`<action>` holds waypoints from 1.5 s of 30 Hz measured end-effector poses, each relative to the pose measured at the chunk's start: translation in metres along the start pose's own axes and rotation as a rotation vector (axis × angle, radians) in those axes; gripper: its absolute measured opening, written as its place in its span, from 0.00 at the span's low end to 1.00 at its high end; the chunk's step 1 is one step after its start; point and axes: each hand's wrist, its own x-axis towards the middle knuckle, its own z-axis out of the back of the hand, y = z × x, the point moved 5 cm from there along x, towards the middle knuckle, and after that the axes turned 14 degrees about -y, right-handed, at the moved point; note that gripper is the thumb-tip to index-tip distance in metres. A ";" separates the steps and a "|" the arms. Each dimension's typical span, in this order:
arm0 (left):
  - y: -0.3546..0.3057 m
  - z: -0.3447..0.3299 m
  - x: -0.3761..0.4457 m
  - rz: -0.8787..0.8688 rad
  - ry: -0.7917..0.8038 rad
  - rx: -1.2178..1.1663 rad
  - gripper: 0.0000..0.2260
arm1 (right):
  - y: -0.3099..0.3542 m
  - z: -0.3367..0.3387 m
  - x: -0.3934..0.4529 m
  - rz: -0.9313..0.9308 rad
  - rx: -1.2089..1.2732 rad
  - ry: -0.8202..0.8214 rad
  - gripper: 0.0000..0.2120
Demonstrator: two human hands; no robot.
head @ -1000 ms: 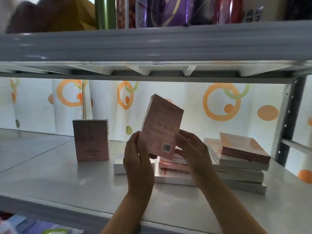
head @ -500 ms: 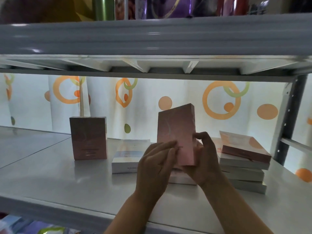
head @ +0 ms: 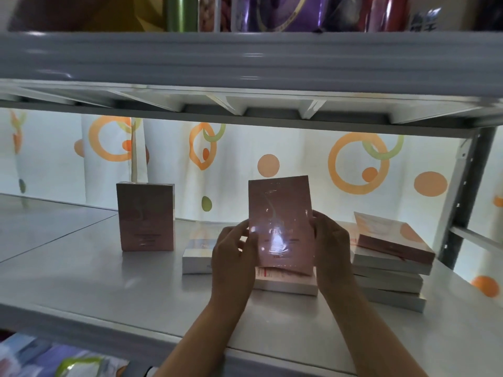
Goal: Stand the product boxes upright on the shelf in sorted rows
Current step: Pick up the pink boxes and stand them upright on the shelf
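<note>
I hold a pink shrink-wrapped product box [head: 281, 221] upright in the air above the white shelf [head: 95, 278], its front face toward me. My left hand [head: 234, 257] grips its left edge and my right hand [head: 330, 248] grips its right edge. One pink box [head: 145, 216] stands upright at the back left of the shelf. A white box [head: 196, 257] lies flat just left of my hands, and another flat box [head: 288, 285] lies under the held one. A stack of several flat boxes [head: 392, 259] sits to the right.
The upper shelf [head: 245, 58] hangs low overhead with packaged goods on it. A metal upright post [head: 468, 191] stands at the right. A curtain with orange circles [head: 353, 161] closes the back. Colourful packets [head: 62, 360] lie on the level below.
Both hands have turned the pink box from its barcode side, through edge-on, to its front face, held upright and squarer.
</note>
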 end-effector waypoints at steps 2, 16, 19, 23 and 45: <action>-0.003 0.003 0.000 0.004 -0.027 -0.035 0.10 | 0.005 -0.003 -0.003 0.089 -0.061 0.046 0.15; -0.007 0.015 0.003 -0.064 -0.218 0.023 0.15 | 0.004 -0.017 -0.015 0.197 -0.158 0.179 0.18; -0.011 0.017 0.002 -0.074 -0.236 0.007 0.21 | 0.005 -0.017 -0.014 0.188 -0.147 0.204 0.20; -0.012 0.024 0.002 -0.063 -0.264 0.006 0.19 | 0.007 -0.020 -0.017 0.210 -0.183 0.238 0.20; 0.056 0.196 0.089 0.092 -0.394 0.343 0.11 | -0.017 -0.198 -0.112 0.375 -0.343 0.419 0.12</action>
